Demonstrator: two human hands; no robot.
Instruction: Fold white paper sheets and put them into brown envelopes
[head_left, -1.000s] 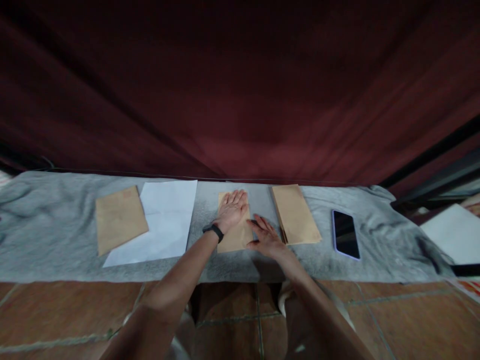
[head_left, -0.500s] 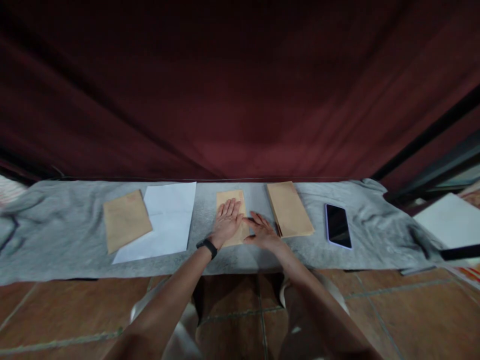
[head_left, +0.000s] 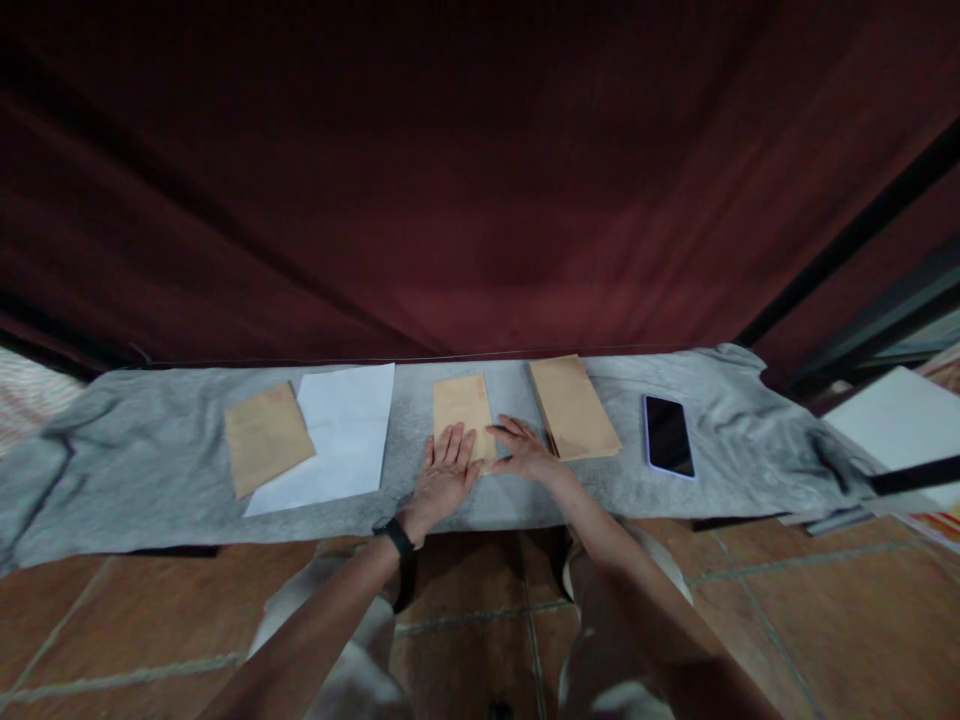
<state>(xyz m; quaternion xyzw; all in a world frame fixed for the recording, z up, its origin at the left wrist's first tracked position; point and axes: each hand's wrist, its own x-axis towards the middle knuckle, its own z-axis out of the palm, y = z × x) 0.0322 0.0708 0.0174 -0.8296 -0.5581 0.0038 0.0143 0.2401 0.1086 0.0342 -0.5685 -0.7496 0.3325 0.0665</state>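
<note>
A dark red curtain (head_left: 480, 180) is hanging behind a low bench covered by a grey cloth (head_left: 135, 450), with brown floor tiles (head_left: 135, 610) below. I am viewing both hands resting on one brown envelope (head_left: 461, 410) lying flat at mid-cloth. The left hand (head_left: 442, 478), with a black band (head_left: 396, 537) on its wrist, is lying palm down, fingers spread, covering the envelope's near end. The right hand (head_left: 525, 455) is lying flat at the near right corner, fingers extended and touching the edge; neither hand is gripping anything. A stack (head_left: 574, 408) of similar envelopes is sitting just beside it on the right, and a phone (head_left: 666, 435) is lying beyond that. To the left, a white sheet (head_left: 337, 440) is lying partly under another envelope (head_left: 266, 437). In my judgement, the loose cloth is presenting the main risk: pressure dragged toward the body could bunch it, skewing the envelope. I cannot tell whether any envelope is holding contents or is sealed.
</note>
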